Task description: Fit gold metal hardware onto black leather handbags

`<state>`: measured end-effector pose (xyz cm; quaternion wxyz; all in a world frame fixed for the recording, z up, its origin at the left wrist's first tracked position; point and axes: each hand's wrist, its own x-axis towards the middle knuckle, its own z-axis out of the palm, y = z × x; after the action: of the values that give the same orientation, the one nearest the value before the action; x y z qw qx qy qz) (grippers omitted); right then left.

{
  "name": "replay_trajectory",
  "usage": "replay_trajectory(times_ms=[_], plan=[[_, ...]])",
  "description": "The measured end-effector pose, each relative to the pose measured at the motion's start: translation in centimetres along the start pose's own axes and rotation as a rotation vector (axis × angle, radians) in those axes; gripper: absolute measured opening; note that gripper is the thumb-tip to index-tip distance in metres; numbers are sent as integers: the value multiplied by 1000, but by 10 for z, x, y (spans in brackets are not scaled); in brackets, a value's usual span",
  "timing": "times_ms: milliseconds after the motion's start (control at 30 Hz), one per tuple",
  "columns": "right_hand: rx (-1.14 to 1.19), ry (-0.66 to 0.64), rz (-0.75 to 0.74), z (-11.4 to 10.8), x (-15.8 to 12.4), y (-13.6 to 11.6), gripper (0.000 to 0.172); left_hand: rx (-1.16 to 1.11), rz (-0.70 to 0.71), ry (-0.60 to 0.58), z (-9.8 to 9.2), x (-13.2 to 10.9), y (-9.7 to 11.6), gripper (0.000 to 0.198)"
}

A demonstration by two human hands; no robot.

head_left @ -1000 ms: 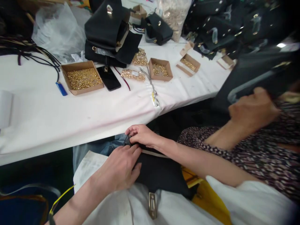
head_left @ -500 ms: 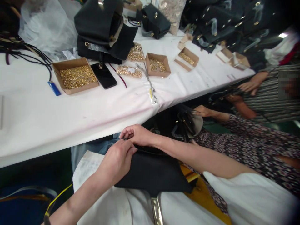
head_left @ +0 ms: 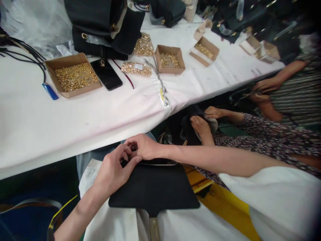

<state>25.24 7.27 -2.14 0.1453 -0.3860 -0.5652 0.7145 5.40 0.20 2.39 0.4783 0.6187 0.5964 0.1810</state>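
A black handbag (head_left: 155,187) lies across my lap, its flap spread toward me. From the flap a short strap with a gold metal plate (head_left: 154,229) points down. My left hand (head_left: 114,169) grips the bag's far left edge, its thumb over the top and its fingers curled beneath. Right beside it, my right hand (head_left: 144,147) is closed, fingertips pinched together close to the left fingers at the same edge. Whatever small piece lies between those right fingertips is hidden.
On the white-covered table (head_left: 87,130) are a box of gold studs (head_left: 75,77), a phone (head_left: 107,74), a blue-handled tool (head_left: 50,91), a second stud box (head_left: 170,60) and a black bag (head_left: 100,30). Co-workers' hands (head_left: 203,129) handle another bag at right.
The view has shifted a little. My left hand has slid left and its fingers now meet the right fingertips. The bag flap lies flatter. A co-worker's second hand has come onto their bag.
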Motion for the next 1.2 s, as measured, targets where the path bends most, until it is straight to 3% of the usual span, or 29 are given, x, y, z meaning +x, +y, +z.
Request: replay_trajectory(times_ms=[133, 267, 300, 400, 500, 567, 667, 767, 867, 967, 1200], plan=[[-106, 15, -36, 3, 7, 4, 35, 23, 65, 169, 10, -10, -8, 21], [-136, 36, -28, 4, 8, 0, 41, -8, 20, 259, 19, -11, -1, 9], [-146, 40, -18, 4, 7, -2, 42, -9, 16, 271, 21, -10, 1, 14], [-176, 42, -12, 6, 4, -7, 42, 44, 32, 324, 26, -9, 1, 53], [-209, 57, -36, 8, 1, -8, 45, 209, 37, 358, 29, -7, -11, 78], [-236, 74, -48, 8, 2, -6, 45, 267, 12, 315, 29, -3, -20, 71], [-254, 66, -57, 7, 4, -2, 43, 220, -57, 147, 23, 2, -26, 46], [-279, 56, -51, 7, 6, -2, 39, 121, -65, -23, 6, 4, -21, 37], [-282, 34, -31, 8, 8, -6, 45, 18, -47, -146, -13, 6, -14, 25], [-282, 13, -8, 8, 9, -7, 50, -8, -51, -195, -23, 11, -14, 20], [-249, -16, 16, 4, 8, -7, 47, -63, -48, -266, -25, 22, -26, 22]])
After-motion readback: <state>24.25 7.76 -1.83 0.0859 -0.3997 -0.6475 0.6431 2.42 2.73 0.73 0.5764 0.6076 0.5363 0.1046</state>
